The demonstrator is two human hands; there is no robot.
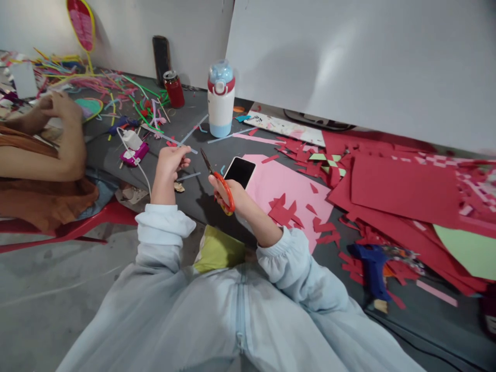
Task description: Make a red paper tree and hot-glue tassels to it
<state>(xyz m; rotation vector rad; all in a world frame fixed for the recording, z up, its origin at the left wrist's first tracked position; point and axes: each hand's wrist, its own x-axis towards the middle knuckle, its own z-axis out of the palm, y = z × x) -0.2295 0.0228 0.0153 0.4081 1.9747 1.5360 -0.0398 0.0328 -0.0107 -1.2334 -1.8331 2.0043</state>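
My right hand (pixel 235 195) is closed around the orange handles of a pair of scissors (pixel 226 190). The dark blades point up and left, toward my left hand (pixel 172 161). That hand is closed, fingertips pressed together; whatever they pinch is too small or hidden to make out. A translucent glue stick (pixel 165 135) runs right behind those fingertips, and I cannot tell whether they touch it. Another glue stick (pixel 195 129) slants up toward the bottle, and a shorter glue stick (pixel 189 176) lies between my hands. Beside my right hand, a phone (pixel 241 172) rests partly on pink paper (pixel 267 181).
A white and blue bottle (pixel 220 103) and a red can (pixel 174 90) stand behind my hands. Red paper sheets (pixel 403 186) and a blue glue gun (pixel 372 271) lie at right. At left are a purple adapter (pixel 134 154), pipe cleaners (pixel 112 85) and another person's forearms (pixel 42 160).
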